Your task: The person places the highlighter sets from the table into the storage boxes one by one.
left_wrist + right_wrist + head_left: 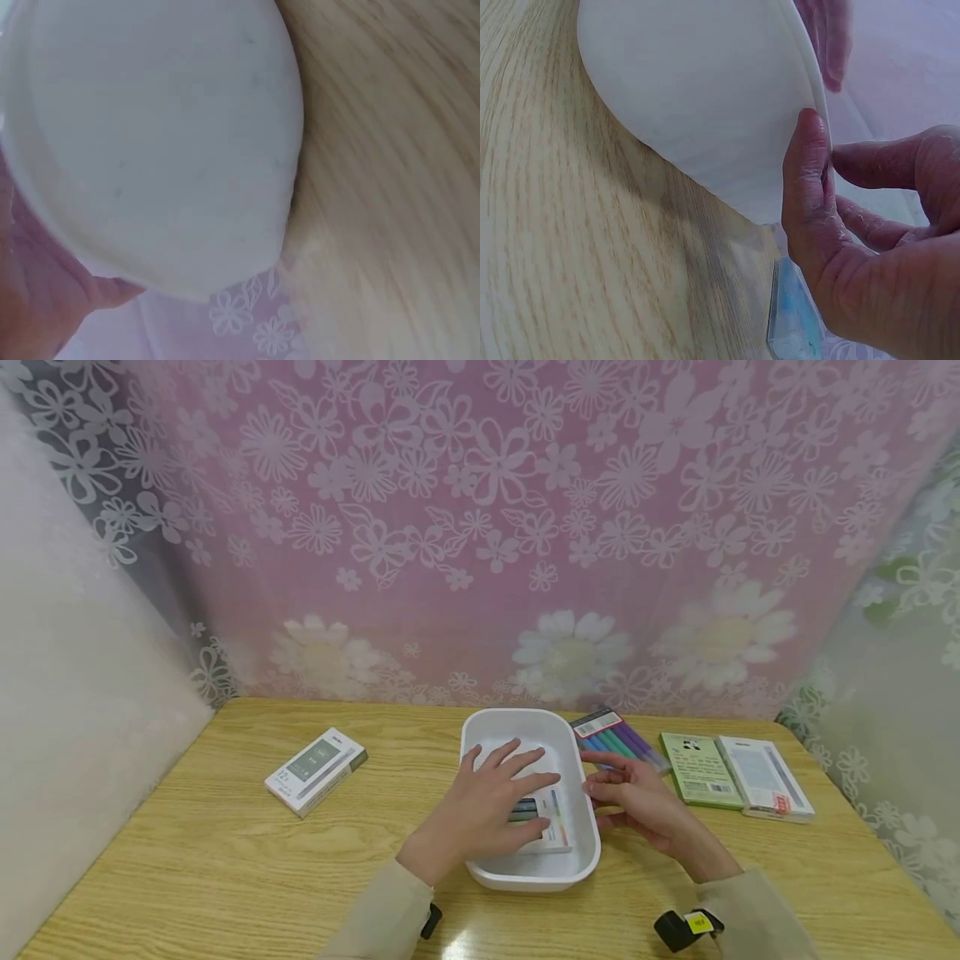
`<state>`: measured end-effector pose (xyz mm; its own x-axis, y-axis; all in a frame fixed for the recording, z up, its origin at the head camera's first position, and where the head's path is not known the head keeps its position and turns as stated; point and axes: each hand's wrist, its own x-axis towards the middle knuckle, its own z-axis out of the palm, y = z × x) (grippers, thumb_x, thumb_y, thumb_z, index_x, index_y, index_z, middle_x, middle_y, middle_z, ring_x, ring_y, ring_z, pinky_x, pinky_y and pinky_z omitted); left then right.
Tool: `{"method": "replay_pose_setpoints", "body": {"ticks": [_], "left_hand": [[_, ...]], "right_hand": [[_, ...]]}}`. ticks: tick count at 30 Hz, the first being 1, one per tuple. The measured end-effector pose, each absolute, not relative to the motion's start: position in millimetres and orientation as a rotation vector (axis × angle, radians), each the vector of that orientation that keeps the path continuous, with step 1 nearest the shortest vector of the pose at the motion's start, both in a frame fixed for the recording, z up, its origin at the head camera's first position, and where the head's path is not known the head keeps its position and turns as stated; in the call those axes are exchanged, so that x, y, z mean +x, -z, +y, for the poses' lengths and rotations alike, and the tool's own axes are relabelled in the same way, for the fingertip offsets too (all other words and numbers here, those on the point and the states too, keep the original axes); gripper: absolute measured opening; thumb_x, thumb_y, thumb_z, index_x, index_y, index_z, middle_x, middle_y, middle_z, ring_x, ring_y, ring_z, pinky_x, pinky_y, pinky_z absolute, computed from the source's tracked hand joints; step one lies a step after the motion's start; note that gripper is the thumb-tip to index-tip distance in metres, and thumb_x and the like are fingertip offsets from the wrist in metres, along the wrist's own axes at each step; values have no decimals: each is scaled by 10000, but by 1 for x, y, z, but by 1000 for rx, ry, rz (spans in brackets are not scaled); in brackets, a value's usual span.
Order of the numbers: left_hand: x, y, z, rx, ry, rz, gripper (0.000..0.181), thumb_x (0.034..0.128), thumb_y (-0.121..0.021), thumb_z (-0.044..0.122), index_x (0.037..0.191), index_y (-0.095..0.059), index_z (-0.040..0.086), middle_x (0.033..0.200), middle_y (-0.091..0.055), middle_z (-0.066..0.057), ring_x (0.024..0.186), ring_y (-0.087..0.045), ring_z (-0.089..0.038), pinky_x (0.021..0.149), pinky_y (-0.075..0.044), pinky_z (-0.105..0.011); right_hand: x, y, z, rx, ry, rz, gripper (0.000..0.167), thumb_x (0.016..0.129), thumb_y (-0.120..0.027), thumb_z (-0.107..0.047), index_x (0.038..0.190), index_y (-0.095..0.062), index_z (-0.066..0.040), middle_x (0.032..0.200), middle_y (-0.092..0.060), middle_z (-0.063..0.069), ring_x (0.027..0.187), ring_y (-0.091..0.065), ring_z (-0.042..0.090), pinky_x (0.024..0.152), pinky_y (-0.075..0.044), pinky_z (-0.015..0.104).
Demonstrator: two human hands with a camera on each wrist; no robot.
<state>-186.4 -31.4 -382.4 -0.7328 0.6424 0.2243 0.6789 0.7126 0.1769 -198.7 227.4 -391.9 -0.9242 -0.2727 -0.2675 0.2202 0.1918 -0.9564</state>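
Observation:
A white plastic bin [534, 883] sits upright on the wooden table in the head view. Inside its near half lies a flat white box [557, 837] with a coloured stripe and dark and green stick shapes, partly covered. My left hand [487, 806] spreads its fingers over the bin and this box; whether it touches the box I cannot tell. At the bin's right side, my right hand [641, 797] pinches the rim. The right wrist view shows one finger [806, 161] against the bin's outer wall [697, 105]. Only the bin's outside fills most of the left wrist view.
A white box [317, 770] lies alone at the left. Behind my right hand is a clear pack of blue, green and purple pens [618, 739]. Farther right, a green box [701, 770] and another white box [765, 777] lie side by side. A flowered curtain [465, 527] closes off the back.

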Motion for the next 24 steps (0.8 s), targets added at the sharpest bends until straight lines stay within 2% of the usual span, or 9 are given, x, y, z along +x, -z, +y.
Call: {"method": "replay_pose_setpoints", "body": {"ticks": [4, 12, 24], "left_hand": [[-184, 380, -41, -1038, 400, -2745, 557, 961, -594, 557, 1485, -524, 384, 1648, -388, 44, 1564, -282, -292, 1153, -290, -727], [-180, 379, -61, -961, 376, -2715, 730, 897, -543, 741, 1543, -427, 422, 1686, -315, 37, 1580, -240, -313, 1126, -295, -754], [-178, 382, -86, -866, 344, -2737, 788, 878, -528, 770, 1573, -353, 443, 1709, -244, 53, 1573, -242, -356, 1117, -270, -785]], "right_hand": [[-198, 392, 227, -37, 1781, 2099, 635, 1029, -586, -129, 1588, -299, -31, 1045, -683, 18, 927, -722, 174, 722, -630, 320], [-198, 391, 226, -47, 1788, 2100, 632, 1026, -586, -126, 1584, -306, -28, 1038, -688, 11, 928, -726, 173, 720, -628, 313], [-198, 391, 226, -17, 1790, 2102, 633, 1024, -599, -142, 1582, -317, -41, 1040, -680, 9, 898, -722, 163, 699, -623, 296]]}}
